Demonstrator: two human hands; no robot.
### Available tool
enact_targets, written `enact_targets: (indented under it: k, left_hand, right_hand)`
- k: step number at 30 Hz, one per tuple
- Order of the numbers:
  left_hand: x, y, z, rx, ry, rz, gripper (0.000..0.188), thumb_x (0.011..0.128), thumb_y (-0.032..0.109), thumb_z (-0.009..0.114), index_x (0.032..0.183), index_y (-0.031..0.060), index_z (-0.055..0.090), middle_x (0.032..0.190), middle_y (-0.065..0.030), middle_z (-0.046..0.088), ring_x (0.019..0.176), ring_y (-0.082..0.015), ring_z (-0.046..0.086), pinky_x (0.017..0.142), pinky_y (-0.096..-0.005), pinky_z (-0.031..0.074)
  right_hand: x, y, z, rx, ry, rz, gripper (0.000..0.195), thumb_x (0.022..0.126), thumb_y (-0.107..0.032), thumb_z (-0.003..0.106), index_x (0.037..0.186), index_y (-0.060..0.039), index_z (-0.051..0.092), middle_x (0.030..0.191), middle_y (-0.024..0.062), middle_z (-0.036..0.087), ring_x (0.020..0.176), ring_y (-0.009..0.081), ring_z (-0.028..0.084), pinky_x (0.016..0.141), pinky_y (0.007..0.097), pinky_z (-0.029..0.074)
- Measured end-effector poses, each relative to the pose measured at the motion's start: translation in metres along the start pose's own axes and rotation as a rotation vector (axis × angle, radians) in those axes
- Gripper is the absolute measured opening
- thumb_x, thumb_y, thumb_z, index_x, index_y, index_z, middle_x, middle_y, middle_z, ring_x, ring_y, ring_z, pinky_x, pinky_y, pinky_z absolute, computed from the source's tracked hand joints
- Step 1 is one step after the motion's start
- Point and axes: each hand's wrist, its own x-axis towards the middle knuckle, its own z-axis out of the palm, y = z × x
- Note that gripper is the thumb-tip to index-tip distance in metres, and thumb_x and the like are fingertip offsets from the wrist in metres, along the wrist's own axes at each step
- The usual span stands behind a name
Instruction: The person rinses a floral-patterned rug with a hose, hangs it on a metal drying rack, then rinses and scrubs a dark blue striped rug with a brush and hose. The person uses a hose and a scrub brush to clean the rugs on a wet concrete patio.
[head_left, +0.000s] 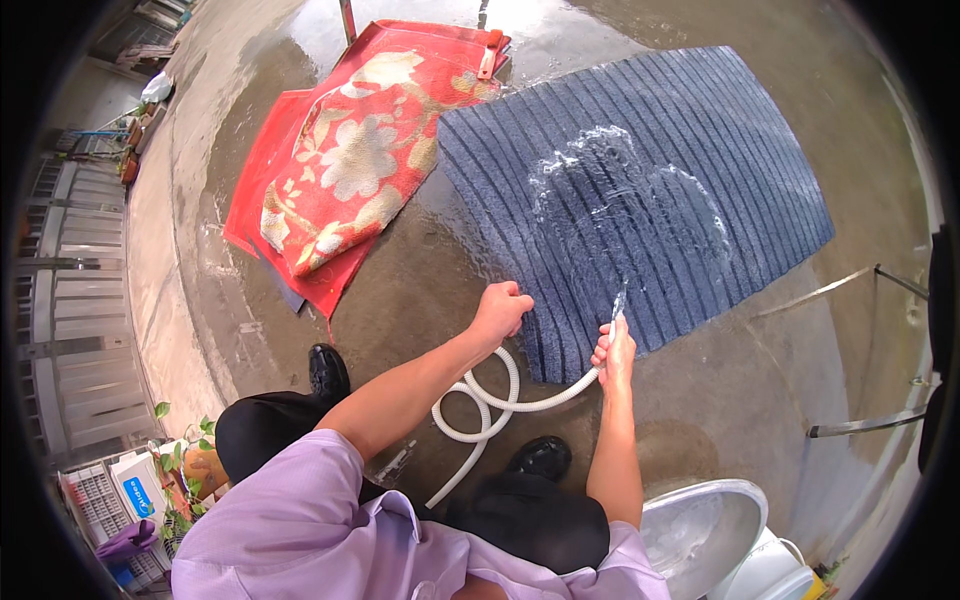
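Observation:
My right hand grips the end of a white ribbed hose, and water runs from it onto a blue-grey striped mat lying on the wet ground. The water spreads in a foamy-edged pool over the mat's middle. Held over the mat's near left edge, my left hand has its fingers curled; whether anything is pinched in them cannot be seen. The hose loops on the ground between my feet. Left of the striped mat, partly folded, lies a red floral mat with a red-handled brush on its far corner.
A large metal basin stands at the lower right, beside a white container. Thin metal bars reach in from the right. Potted plants and a white box are at the lower left, near a metal gate.

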Motion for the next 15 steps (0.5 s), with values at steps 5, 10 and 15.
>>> enact_targets:
  k: [5,10,15]
  left_hand:
    - [0.030,-0.053,-0.055,0.195,0.000,-0.165,0.020,0.076,0.015,0.071,0.076,0.0034,0.055,0.068,-0.0040,0.053,0.060,-0.0124,0.054,0.050,-0.0277,0.045]
    - [0.066,-0.019,-0.063,-0.331,0.158,-0.119,0.036,0.077,0.021,0.073,0.096,0.0031,0.049,0.083,-0.0084,0.054,0.061,-0.0194,0.060,0.053,-0.0299,0.051]
    - [0.103,0.043,-0.083,-0.287,0.095,-0.089,0.049,0.082,0.045,0.065,0.101,0.0008,0.053,0.074,-0.0133,0.061,0.052,-0.0186,0.058,0.045,-0.0300,0.044]
  right_hand:
    - [0.002,0.002,0.010,-0.071,0.001,0.050,0.039,0.091,-0.044,0.044,0.078,-0.0078,0.047,0.049,-0.0038,0.031,0.037,0.0084,0.030,0.034,0.0258,0.025]
    - [0.010,0.014,-0.006,-0.141,0.070,0.049,0.038,0.088,-0.045,0.044,0.074,-0.0103,0.046,0.047,-0.0041,0.029,0.035,0.0089,0.028,0.033,0.0266,0.024]
    - [0.012,0.018,-0.001,-0.150,0.143,0.042,0.034,0.086,-0.040,0.044,0.068,-0.0111,0.044,0.045,-0.0040,0.027,0.034,0.0086,0.025,0.033,0.0259,0.019]
